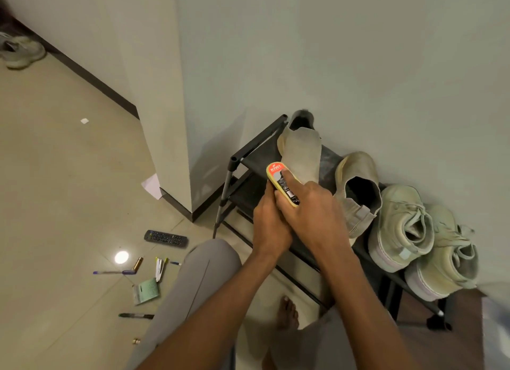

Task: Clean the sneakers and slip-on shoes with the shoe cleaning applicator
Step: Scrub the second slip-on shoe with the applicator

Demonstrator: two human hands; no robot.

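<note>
Over the shoe rack point(256, 146), both hands point(292, 218) grip the applicator point(281, 183) against a slip-on shoe point(302, 151).

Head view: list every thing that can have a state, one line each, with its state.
Shoe cleaning applicator: held against the slip-on's toe.
Right hand: grips the applicator, index finger along its top.
Left hand: holds the slip-on's toe end.
Left slip-on shoe: on the rack, being cleaned.
Second slip-on shoe: on the rack, untouched.
Two sneakers: on the rack, laced, untouched.
Remote control: lying on the floor.
</note>
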